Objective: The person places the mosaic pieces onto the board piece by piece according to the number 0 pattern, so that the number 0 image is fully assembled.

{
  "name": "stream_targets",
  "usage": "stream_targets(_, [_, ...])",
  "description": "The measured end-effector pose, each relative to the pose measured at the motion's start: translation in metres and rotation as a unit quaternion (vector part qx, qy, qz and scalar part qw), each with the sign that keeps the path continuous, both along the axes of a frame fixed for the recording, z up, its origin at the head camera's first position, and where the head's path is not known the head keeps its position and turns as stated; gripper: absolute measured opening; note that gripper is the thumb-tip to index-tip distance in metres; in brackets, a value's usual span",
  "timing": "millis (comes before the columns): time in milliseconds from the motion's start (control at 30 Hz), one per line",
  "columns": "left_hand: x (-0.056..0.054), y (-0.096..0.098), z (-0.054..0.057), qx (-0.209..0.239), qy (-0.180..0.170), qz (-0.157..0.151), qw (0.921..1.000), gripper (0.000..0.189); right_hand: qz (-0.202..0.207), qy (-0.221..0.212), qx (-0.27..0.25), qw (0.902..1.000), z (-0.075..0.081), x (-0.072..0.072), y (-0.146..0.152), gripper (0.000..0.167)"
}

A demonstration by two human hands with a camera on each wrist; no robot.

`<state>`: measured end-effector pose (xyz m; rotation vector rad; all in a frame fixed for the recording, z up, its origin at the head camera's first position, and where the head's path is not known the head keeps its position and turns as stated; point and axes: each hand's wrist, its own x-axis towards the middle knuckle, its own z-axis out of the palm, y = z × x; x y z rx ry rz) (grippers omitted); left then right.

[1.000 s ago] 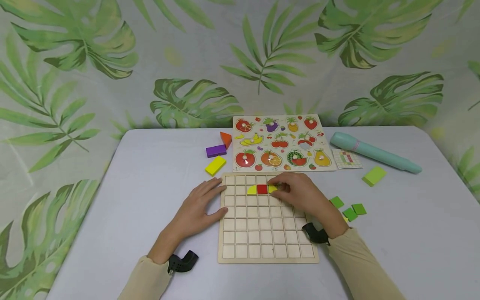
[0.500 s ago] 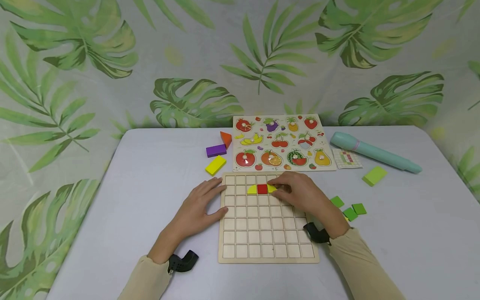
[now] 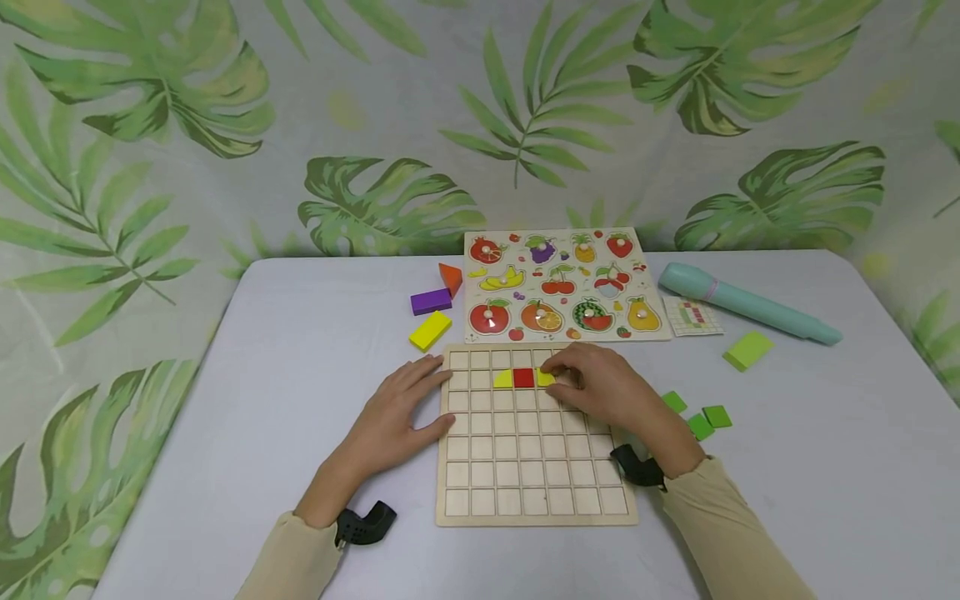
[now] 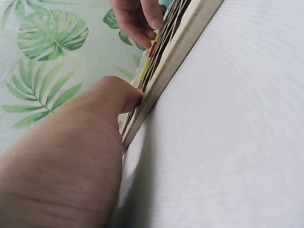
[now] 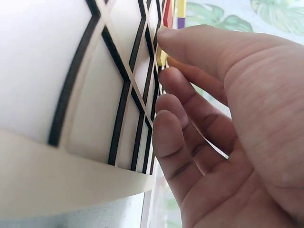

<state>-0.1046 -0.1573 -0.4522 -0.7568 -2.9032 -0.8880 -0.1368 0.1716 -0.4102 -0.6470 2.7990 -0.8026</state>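
Fingers of the right hand (image 3: 603, 385) are shifting slightly rightward while pinching a yellow piece (image 3: 544, 378) between thumb and forefinger, just beside the red square (image 3: 523, 378); its fit is apparently being adjusted. The left hand (image 3: 393, 414) is resting, fingers spread, against the board (image 3: 517, 476).

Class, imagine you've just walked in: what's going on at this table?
A person is handling small pieces on a wooden grid board. The right hand pinches a yellow piece beside a red square, with another yellow piece on the square's other side. The left hand touches the board's left edge. Green tiles lie off to the right.
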Motion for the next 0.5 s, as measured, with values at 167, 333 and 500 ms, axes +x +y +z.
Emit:
stream_targets(167, [0.0, -0.001, -0.001, 0.002, 0.002, 0.0, 1.0, 0.062, 0.012, -0.001, -0.012, 0.9999, 0.003, 0.002, 0.004, 0.028])
stream_targets(333, [0.001, -0.002, -0.002, 0.001, 0.003, 0.002, 1.0, 0.062, -0.001, -0.002, -0.02, 0.9998, 0.011, 0.006, 0.014, 0.03])
stream_targets(500, [0.001, -0.002, -0.002, 0.002, 0.003, 0.002, 1.0, 0.062, -0.007, 0.013, -0.013, 0.9998, 0.018, 0.009, 0.03, 0.031])
